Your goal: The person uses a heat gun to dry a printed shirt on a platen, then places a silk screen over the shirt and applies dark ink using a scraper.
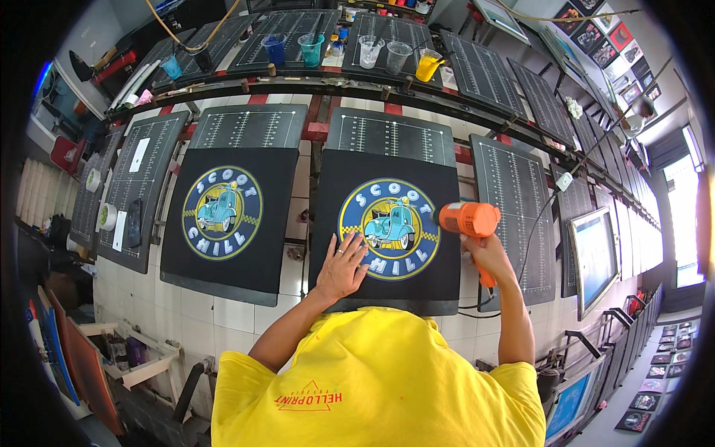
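Note:
Spread over a dark printing board (395,134) in front of me is a piece of black fabric (328,182). It bears a round print (389,227) with a light-blue scooter. My left hand (342,268) lies on the fabric at the print's lower left edge, fingers spread and holding nothing. Wrapped around the handle of an orange heat gun (471,218) is my right hand (488,257). The gun's nozzle points left at the right edge of the print, seemingly just above the fabric.
A second black fabric (275,179) with the same print lies on the board to the left. A cable (547,205) runs along the right. Paint cups, including a yellow one (428,65), line the far boards. A framed screen (594,261) leans at right; a phone (134,223) lies left.

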Tool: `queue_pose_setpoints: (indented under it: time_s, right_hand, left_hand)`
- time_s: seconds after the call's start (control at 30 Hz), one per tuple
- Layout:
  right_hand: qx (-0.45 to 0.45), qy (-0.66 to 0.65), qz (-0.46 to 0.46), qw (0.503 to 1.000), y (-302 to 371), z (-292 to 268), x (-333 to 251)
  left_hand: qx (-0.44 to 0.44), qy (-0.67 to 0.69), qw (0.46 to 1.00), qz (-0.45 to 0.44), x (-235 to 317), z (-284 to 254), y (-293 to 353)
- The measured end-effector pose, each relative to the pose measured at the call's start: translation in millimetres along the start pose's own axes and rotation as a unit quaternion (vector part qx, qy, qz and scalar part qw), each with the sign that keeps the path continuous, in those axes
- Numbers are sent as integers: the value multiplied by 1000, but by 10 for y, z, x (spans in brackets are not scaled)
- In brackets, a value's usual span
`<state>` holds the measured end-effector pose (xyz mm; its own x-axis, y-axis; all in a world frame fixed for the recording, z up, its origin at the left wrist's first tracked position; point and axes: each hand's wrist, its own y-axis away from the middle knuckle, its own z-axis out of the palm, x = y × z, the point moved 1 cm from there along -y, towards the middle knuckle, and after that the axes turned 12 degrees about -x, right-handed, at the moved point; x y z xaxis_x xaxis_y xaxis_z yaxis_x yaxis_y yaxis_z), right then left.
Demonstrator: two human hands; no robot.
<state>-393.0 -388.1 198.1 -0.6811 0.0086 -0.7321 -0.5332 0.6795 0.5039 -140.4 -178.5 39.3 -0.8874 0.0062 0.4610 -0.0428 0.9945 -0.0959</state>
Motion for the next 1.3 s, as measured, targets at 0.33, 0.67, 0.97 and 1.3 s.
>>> queue_pose_setpoints:
  time_s: [0.33,0.67,0.97,1.3]
  right_hand:
    - [-21,-6,18,1000,209,-20,93]
    - [-75,-16,30,997,610,228,268]
    - [-136,-7,30,990,830,585,154]
    - [-147,93,-146,974,619,794,-100]
  left_hand:
    - [-10,-10,1000,1,-33,50,-4]
    - [17,42,999,-2,-15,-8,9]
    - [145,208,966,-39,-184,-29,50]
    - [220,295,928,-55,-262,-42,90]
